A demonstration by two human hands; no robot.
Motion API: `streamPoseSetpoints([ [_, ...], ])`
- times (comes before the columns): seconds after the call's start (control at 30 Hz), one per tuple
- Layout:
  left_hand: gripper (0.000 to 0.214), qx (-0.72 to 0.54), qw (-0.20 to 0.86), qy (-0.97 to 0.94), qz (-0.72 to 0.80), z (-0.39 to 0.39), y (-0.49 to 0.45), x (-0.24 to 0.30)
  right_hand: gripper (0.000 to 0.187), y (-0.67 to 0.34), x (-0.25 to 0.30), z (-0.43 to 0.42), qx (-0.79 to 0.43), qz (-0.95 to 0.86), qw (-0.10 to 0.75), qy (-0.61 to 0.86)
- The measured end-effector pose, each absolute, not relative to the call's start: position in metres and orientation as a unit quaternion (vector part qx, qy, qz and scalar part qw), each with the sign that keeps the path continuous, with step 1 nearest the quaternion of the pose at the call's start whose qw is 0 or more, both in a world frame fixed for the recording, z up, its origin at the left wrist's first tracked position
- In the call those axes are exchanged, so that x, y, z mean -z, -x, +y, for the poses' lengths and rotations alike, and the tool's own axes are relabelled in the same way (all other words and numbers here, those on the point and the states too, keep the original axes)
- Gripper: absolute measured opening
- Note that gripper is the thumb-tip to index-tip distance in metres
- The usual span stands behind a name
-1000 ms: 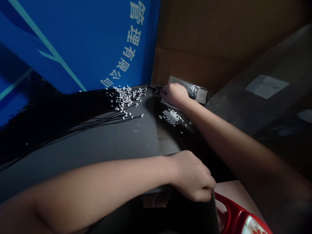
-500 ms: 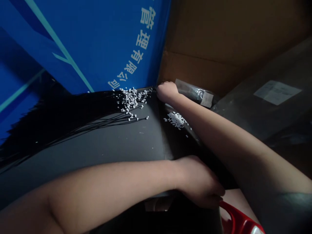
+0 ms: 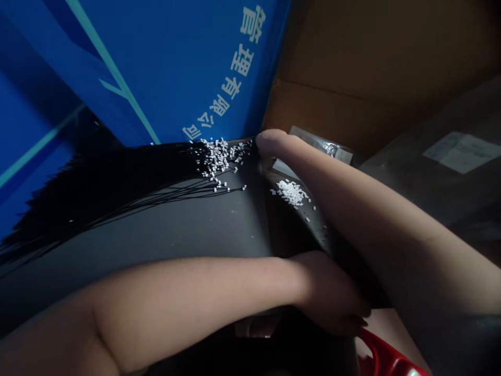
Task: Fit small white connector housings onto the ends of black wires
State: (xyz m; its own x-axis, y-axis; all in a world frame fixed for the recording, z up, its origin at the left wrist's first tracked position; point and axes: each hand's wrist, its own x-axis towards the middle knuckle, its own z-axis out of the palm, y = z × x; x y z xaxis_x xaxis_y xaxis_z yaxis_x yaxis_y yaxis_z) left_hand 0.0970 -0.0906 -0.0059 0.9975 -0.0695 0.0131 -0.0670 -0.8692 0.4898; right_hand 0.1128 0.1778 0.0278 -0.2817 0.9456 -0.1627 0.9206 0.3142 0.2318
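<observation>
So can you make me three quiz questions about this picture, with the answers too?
1. Where is the right hand?
A. Inside the red handle
B. At the corner by the blue board
C. On the paper label

2. What colour are the tiny bits in the piles?
A. Red
B. Green
C. White

3. How do the thin black strands lie?
A. Rolled in a coil
B. Spread out in a fan
C. Tied in a knot

Answers:
1. B, the hand sits close to the board's lower edge.
2. C, both piles show white.
3. B, they fan out leftward over the grey surface.
</observation>
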Motion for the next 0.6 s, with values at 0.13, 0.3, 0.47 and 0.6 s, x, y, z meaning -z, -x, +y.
streamPoseSetpoints([
  [0.13, 0.041, 0.001, 0.258, -0.965, -0.042, -0.092, -0.1, 0.009, 0.059, -0.115, -0.025, 0.173, -0.047, 0.799, 0.141, -0.583],
  [0.3, 0.041, 0.024, 0.266, -0.963, -0.037, -0.092, -0.103, 0.012, 0.037, -0.13, -0.036, 0.165, -0.033, 0.811, 0.075, -0.58],
  [0.47, 0.041, 0.013, 0.255, -0.967, -0.023, -0.092, -0.1, 0.011, 0.021, -0.151, -0.064, 0.151, 0.021, 0.785, -0.18, -0.592],
  [0.6, 0.044, 0.035, 0.242, -0.97, -0.008, -0.093, -0.099, 0.009, 0.015, -0.171, -0.1, 0.131, 0.085, 0.702, -0.425, -0.566],
])
